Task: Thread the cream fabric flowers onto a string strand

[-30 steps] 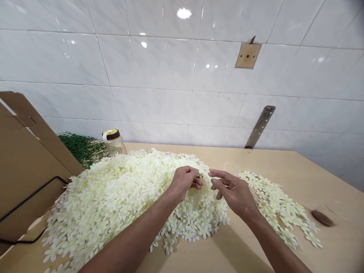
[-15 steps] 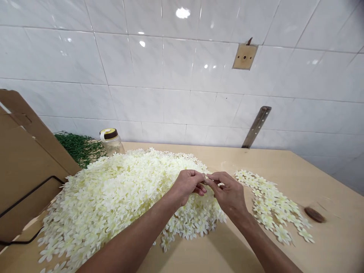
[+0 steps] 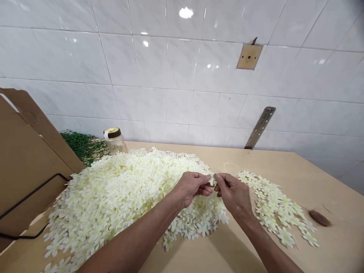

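Observation:
Both hands meet above the right edge of a large heap of pale yellow-white artificial flowers (image 3: 136, 182). Between my fingertips is one small white artificial flower (image 3: 212, 181), partly covered by the fingers. My left hand (image 3: 196, 187) pinches it from the left, its lower fingers curled loosely. From the other side my right hand (image 3: 233, 191) closes thumb and forefinger at the flower's edge; whatever else they pinch is too small to make out. To the right of that hand, a strip of flat-lying flowers (image 3: 277, 208) spreads over the table (image 3: 210, 252).
A cardboard box (image 3: 28, 151) with a black metal bar (image 3: 31, 199) stands at left. Behind the heap are green netting-like strands (image 3: 82, 146) and a clear bottle (image 3: 116, 144) with a brown-yellow lid. A dark brown oval object (image 3: 320, 218) lies far right. A metal bracket (image 3: 260, 128) rises against the tiled wall.
The white flower between my fingertips shows more plainly now. My hands stay together at nearly the same spot, and the whole view has shifted slightly.

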The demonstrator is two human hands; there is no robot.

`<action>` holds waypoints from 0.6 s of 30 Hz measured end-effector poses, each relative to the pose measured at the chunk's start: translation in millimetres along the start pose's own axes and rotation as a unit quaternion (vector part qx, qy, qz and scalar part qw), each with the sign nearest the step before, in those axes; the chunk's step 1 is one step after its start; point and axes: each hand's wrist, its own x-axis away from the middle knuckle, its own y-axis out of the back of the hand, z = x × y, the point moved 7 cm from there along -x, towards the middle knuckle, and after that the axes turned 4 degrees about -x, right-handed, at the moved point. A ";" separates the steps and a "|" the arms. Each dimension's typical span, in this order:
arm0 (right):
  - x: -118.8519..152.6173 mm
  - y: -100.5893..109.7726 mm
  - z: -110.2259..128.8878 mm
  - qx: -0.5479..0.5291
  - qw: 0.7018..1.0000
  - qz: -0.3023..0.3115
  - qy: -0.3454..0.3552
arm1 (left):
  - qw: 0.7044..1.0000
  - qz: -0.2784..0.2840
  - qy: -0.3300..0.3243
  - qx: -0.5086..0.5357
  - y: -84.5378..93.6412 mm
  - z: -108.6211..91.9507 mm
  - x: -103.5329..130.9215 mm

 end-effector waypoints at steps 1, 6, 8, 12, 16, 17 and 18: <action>-0.6 0.0 -1.8 -0.009 1.000 0.004 -0.016 | 1.000 -0.003 0.002 -0.008 0.3 0.0 0.1; -2.2 0.9 -7.3 -0.053 0.996 0.017 -0.066 | 0.999 -0.013 -0.011 -0.052 5.6 -8.1 0.7; -2.7 4.1 -7.1 -0.045 0.997 -0.001 -0.063 | 0.997 -0.028 -0.024 -0.067 10.7 -13.7 0.7; -3.8 7.9 0.5 -0.009 0.999 -0.031 0.006 | 0.995 -0.050 -0.038 -0.083 16.9 -22.1 1.8; -0.6 4.5 15.3 0.016 0.993 -0.029 0.117 | 0.995 -0.045 -0.038 -0.087 14.5 -22.4 3.8; 0.6 3.4 18.0 0.018 0.990 -0.028 0.136 | 0.995 -0.041 -0.039 -0.088 13.2 -21.8 4.2; 1.6 2.1 20.1 0.020 0.988 -0.026 0.151 | 0.995 -0.035 -0.041 -0.089 11.7 -21.2 4.6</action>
